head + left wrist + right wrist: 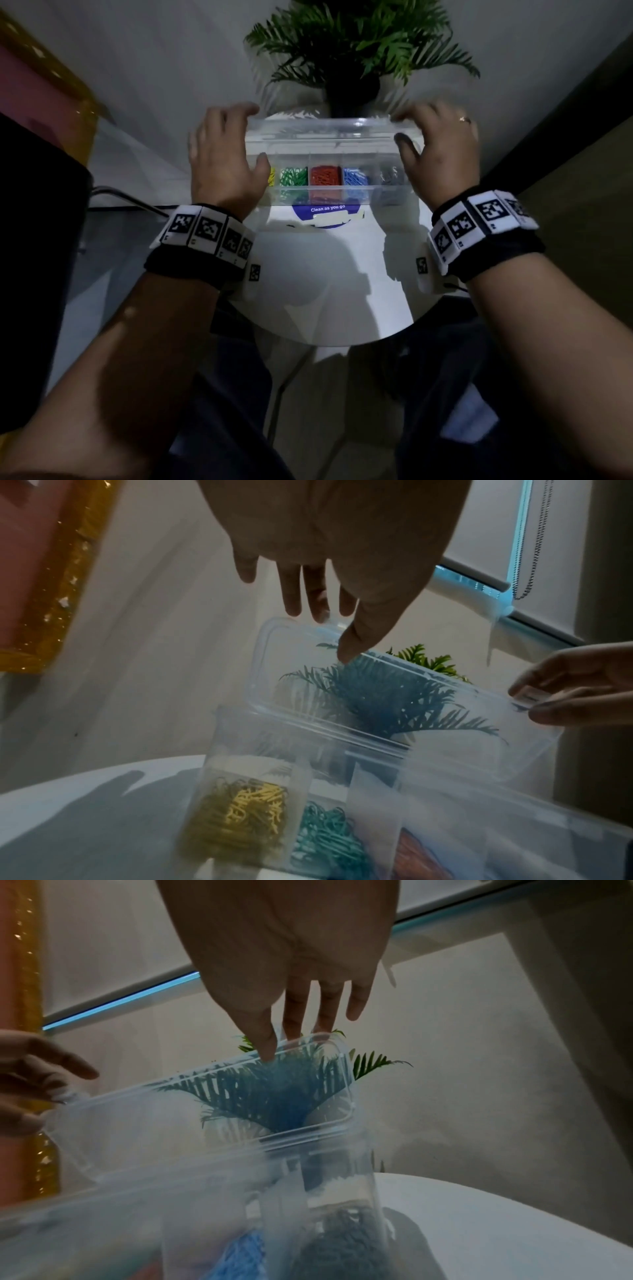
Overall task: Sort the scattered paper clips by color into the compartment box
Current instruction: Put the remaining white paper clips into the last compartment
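At the centre of the head view, the left hand [222,156] and right hand [440,152] each pinch an end of the clear lid [320,132], thumb in front and curled fingers [239,111] behind. The lid stands raised over the compartment box [337,195], whose 5 compartments hold sorted paper clips [325,178].

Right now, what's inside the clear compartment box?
The compartment box holds sorted paper clips: yellow, green, red, blue and dark grey, one colour per compartment. The left hand covers most of the yellow compartment in the head view.

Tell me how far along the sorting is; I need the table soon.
Sorting looks done: yellow, green, red, blue and grey clips fill separate compartments. In hand: left hand and right hand hold the raised lid. Left: closing it.
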Action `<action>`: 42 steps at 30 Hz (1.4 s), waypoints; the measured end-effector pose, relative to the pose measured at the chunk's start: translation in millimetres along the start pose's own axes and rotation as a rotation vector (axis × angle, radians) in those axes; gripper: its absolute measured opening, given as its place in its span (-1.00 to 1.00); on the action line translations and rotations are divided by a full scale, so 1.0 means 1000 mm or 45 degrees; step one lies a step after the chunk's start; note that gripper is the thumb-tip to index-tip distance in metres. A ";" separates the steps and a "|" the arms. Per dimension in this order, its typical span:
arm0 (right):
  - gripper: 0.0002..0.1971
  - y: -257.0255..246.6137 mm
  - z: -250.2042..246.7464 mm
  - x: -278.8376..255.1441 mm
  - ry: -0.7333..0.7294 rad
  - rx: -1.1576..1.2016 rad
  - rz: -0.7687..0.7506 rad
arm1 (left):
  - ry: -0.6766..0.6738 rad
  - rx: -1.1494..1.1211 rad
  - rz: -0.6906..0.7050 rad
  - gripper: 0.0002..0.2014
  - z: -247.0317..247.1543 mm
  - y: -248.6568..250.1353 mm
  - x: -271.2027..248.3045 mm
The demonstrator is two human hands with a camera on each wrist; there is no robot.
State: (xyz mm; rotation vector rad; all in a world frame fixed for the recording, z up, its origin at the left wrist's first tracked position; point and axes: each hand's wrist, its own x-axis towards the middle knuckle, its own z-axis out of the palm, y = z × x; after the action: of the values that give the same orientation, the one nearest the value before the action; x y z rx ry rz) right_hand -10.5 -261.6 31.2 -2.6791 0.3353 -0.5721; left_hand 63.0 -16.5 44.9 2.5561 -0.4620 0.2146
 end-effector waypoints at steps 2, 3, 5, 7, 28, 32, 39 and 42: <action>-0.80 0.002 0.000 -0.009 -0.031 -0.013 -0.009 | -0.056 0.018 0.008 -0.49 0.003 -0.004 -0.004; -0.81 0.004 0.000 -0.014 -0.050 -0.014 -0.020 | -0.077 0.040 0.017 -0.52 0.005 -0.006 -0.007; -0.84 0.006 0.002 -0.025 -0.102 -0.010 -0.039 | -0.103 0.056 0.028 -0.59 0.008 -0.009 -0.014; -0.86 0.007 0.004 -0.036 -0.143 -0.019 -0.056 | -0.153 0.091 0.028 -0.65 0.009 -0.010 -0.021; -0.45 0.015 -0.005 -0.054 -0.624 -0.119 0.054 | -0.602 0.356 0.092 -0.54 0.005 -0.015 -0.042; -0.53 0.018 0.002 -0.051 -0.560 -0.090 0.002 | -0.599 0.437 0.092 -0.48 0.010 -0.013 -0.040; -0.60 0.024 0.019 -0.059 -0.395 0.005 0.076 | -0.613 0.554 0.139 -0.53 0.012 -0.012 -0.039; -0.60 0.024 0.020 -0.059 -0.363 0.033 0.073 | -0.618 0.581 0.162 -0.51 0.015 -0.013 -0.039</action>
State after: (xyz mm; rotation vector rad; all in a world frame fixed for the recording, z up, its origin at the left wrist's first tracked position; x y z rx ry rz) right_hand -57.6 -258.8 -16.1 -2.6678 0.3189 -0.1715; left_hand 32.7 -2.5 16.8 3.0295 -0.8383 -0.3013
